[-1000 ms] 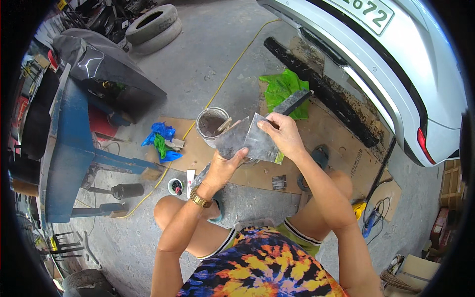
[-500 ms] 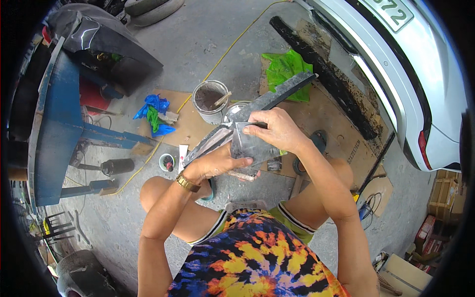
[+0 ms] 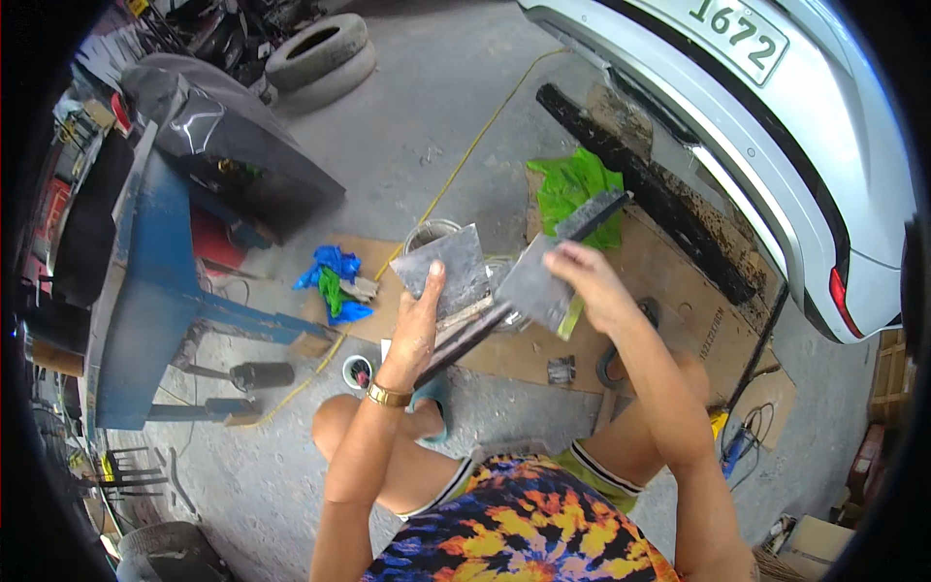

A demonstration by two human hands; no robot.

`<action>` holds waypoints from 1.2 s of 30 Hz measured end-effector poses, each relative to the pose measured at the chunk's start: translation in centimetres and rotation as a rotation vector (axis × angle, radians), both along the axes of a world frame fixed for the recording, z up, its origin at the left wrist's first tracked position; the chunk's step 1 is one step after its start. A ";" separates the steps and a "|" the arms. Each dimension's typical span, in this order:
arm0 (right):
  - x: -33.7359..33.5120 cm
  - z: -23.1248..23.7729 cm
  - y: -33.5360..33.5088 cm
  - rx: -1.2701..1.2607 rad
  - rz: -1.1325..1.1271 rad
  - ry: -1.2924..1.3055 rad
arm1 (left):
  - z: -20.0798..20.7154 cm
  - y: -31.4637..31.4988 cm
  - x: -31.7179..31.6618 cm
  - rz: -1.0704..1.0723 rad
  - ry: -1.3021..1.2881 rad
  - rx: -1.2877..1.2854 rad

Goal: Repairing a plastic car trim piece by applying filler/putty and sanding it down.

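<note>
My left hand (image 3: 419,325) grips a thin, flat grey square plate (image 3: 441,264), thumb laid over its smudged face. To the right, my right hand (image 3: 593,279) pinches a second grey flat plate (image 3: 531,288) with a yellow-green patch at its lower corner. The two plates are a short way apart. Beneath them a long dark strip (image 3: 593,215) runs diagonally from near my left wrist toward the upper right; its middle is hidden by the right-hand plate. Behind the left plate stands an open can (image 3: 427,231), mostly covered; a second, shiny container (image 3: 502,270) shows between the plates.
Cardboard (image 3: 659,320) covers the floor ahead, with a green plastic bag (image 3: 567,179) and a long black bar (image 3: 650,194) on it. A white car (image 3: 776,145) stands at right, a blue metal stand (image 3: 160,310) at left. A small white cup (image 3: 357,371) sits near my left knee.
The two plates, overlapped half a second ago, are now separated. My left hand has turned thumb-up and raised its plate, while my right hand has moved right with the other.
</note>
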State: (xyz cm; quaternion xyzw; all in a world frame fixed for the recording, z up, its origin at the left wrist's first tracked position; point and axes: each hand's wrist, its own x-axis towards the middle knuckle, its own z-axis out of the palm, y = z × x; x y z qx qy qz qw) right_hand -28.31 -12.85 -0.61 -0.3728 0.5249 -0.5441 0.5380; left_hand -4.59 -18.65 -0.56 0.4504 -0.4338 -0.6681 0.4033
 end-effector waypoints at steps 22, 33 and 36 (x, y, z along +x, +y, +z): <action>-4.6 2.6 0.9 -0.124 0.155 0.076 | 3.3 0.9 1.7 -0.375 -0.119 -0.108; -2.5 3.3 3.9 -0.190 0.491 0.468 | 3.3 0.9 0.6 -0.552 -0.190 -0.143; -3.7 3.2 6.6 -0.114 0.768 0.663 | 4.0 2.2 -0.2 -0.549 -0.179 -0.074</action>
